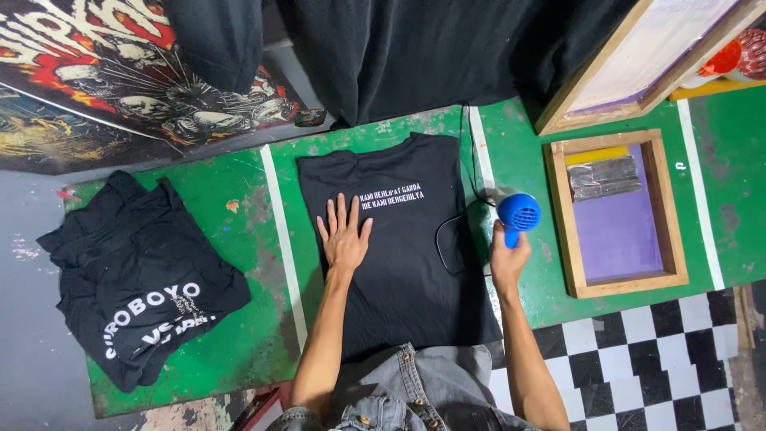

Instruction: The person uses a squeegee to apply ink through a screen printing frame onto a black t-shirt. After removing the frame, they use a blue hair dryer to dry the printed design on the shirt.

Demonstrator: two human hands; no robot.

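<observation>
Green desk (239, 335) is pretty packed: black t-shirt (399, 263) spread flat dead center, its hem hanging over the near edge. A heap of black shirts (136, 279) sits at 9 o'clock, a wooden screen frame (618, 214) at 3. Left hand (345, 238) lies flat on the shirt, fingers spread wide. Right hand (509, 259) is wrapped around a blue hair dryer (517, 214), just off the shirt's 3 o'clock edge.

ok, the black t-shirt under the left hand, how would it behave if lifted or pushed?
Black t-shirt probably floppy: thin cloth lying flat, so it would drape. Pushed, it likely bunches like the crumpled shirt pile. Left hand lies flat on it.
</observation>
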